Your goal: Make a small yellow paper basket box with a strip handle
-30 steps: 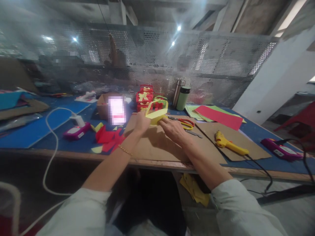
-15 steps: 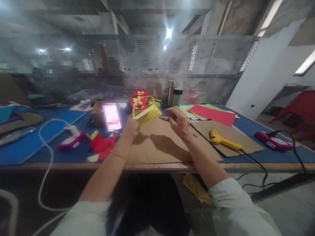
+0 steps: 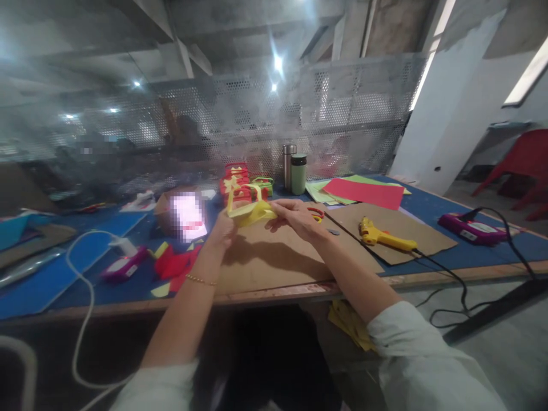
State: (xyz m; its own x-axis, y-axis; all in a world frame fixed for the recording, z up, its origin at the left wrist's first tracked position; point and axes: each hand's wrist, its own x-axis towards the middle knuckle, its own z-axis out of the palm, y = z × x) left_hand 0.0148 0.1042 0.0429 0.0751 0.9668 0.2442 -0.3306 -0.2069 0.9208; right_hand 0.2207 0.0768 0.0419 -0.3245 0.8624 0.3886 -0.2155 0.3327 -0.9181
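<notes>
Over the cardboard sheet (image 3: 274, 271) I hold a small yellow paper basket (image 3: 252, 214) with a thin looped handle. My left hand (image 3: 222, 229) is closed around its left end, partly hiding it. On the opposite side, the fingers of my right hand (image 3: 295, 217) pinch the basket's right edge. Just beyond my right hand, scissors with red and yellow handles (image 3: 317, 214) lie on the cardboard, their blades hidden. Behind the basket stand red paper baskets (image 3: 234, 181) with yellow decorations and a green one (image 3: 262, 185).
A yellow glue gun (image 3: 387, 237) lies right, its cord trailing off the table. Coloured paper (image 3: 363, 193) and two flasks (image 3: 298, 174) stand or lie farther back. Left are red scraps (image 3: 173, 262), a lit phone (image 3: 188, 217) and a purple power strip (image 3: 124, 265); another power strip (image 3: 471, 228) is right.
My right hand has moved left and down and now grips the yellow basket's edge. The basket has lowered and tilted. The scissors' handles have come into sight, and the view has shifted slightly.
</notes>
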